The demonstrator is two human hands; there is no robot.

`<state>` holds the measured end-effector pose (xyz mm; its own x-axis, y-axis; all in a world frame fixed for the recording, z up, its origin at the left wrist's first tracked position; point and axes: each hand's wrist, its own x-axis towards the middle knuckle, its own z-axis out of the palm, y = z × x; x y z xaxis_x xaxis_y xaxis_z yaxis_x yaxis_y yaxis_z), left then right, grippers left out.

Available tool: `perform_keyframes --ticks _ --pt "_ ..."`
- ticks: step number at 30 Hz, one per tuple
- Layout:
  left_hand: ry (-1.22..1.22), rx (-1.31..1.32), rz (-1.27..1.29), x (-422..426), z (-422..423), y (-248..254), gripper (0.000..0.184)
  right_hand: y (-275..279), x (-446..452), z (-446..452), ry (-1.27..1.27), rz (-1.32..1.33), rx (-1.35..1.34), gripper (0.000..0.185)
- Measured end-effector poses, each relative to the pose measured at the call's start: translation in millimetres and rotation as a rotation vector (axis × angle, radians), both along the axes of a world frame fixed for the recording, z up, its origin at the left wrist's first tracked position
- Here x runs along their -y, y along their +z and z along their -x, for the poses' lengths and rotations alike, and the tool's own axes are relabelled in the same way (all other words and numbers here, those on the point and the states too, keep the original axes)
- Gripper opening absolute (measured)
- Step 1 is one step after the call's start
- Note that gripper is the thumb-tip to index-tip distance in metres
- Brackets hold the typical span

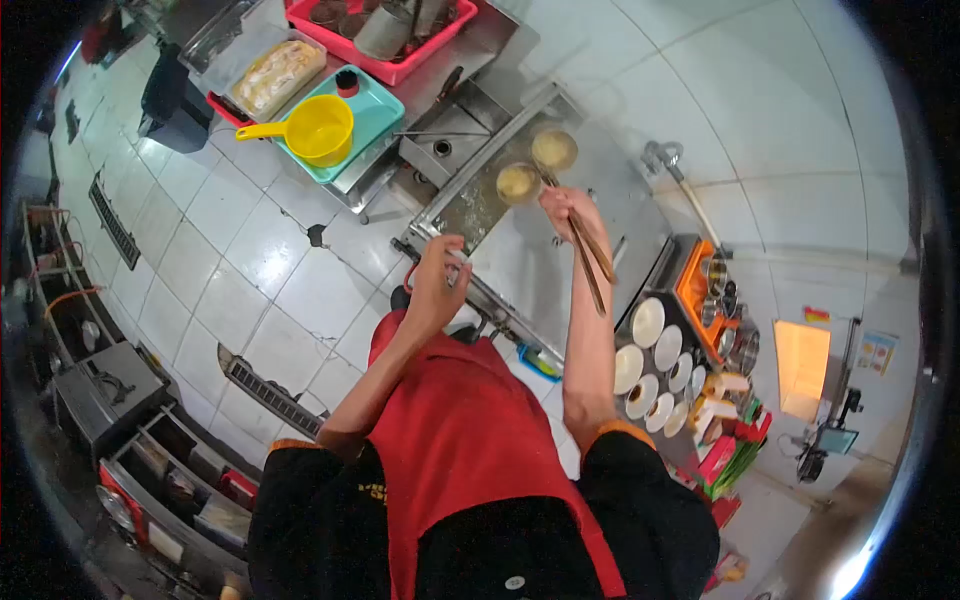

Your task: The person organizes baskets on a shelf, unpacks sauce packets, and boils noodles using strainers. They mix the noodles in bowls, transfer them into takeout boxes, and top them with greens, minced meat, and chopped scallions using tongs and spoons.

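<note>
My right hand (pixel 572 212) is closed around a pair of long brown chopsticks (pixel 590 262). Their far ends reach towards two round noodle baskets, a nearer basket (pixel 517 183) and a farther basket (pixel 553 149), each with pale yellow noodles inside. Both baskets are at the metal cooker (pixel 545 270), where bubbling water (pixel 468 212) shows to their left. Over the cooker's front edge hovers my left hand (pixel 440 285), its fingers loosely bent and apart, with nothing visible in them.
Left of the cooker, a yellow dipper (pixel 319 131) rests on a turquoise tray (pixel 375 105). Behind it are a tub of dough-like food (pixel 275 80) and a red basin (pixel 400 68). Several white bowls (pixel 648 322) stand at the right, beside an orange container (pixel 692 290).
</note>
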<state>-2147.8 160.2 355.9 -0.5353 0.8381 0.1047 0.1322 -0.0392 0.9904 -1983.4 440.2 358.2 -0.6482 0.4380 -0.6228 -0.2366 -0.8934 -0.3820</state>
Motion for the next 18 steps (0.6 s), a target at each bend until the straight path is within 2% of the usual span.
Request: perform_keyframes --ticks 2,4,6,8,10,11,12,14,15,17,18 --pt "-0.017 0.194 0.044 10 -6 -3 0.041 -4 8 -11 0.191 -0.345 -0.100 0.007" --pt "-0.022 0.115 0.019 9 -11 -16 0.039 -10 24 -24 0.077 -0.415 -0.088 0.007" --pt "-0.116 0.228 0.096 -2 -8 -13 0.036 -2 4 -3 0.029 -0.525 -0.109 0.007" --pt "-0.097 0.193 0.068 -11 -17 -19 0.034 8 20 -6 0.081 -0.263 0.034 0.006" --pt "-0.187 0.123 0.029 -24 -26 -16 0.032 4 20 -14 0.147 -0.211 0.104 0.010" --pt "-0.232 0.092 0.039 -30 -27 -20 0.032 23 24 -9 0.083 -0.083 0.051 0.012" --pt "-0.332 0.157 0.087 -37 -27 -24 0.029 40 27 -1 0.022 0.053 0.003 0.015" --pt "-0.365 0.425 0.151 -56 -27 -23 0.030 38 36 -3 0.004 0.019 0.006 0.016" --pt "-0.389 0.428 0.166 -66 -29 -22 0.030 33 35 -5 -0.016 0.002 0.013 0.016" --pt "-0.509 1.057 0.361 -107 -21 -15 0.037 38 39 -2 -0.040 0.018 0.001 0.017" --pt "-0.511 1.058 0.361 -123 -22 -12 0.037 38 48 -3 -0.041 0.018 0.002 0.017"
